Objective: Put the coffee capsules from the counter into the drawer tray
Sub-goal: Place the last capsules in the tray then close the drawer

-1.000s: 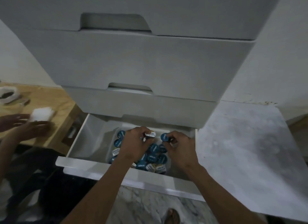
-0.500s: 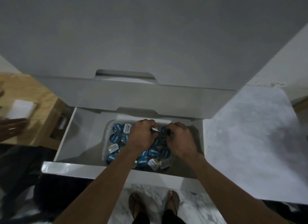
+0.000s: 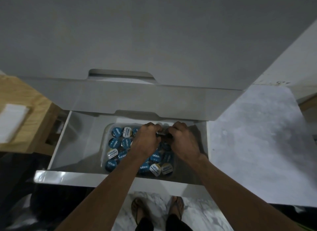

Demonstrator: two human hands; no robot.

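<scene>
Blue and white capsules (image 3: 117, 132) are lying packed in the clear tray (image 3: 106, 129), which is sitting inside the open drawer (image 3: 73, 138). Left hand (image 3: 145, 139) and right hand (image 3: 184, 141) are hovering over the tray's far end, fingers curled, together pinching one capsule (image 3: 160, 133) between them. Marble counter (image 3: 253, 144) is lying right of the drawer.
</scene>
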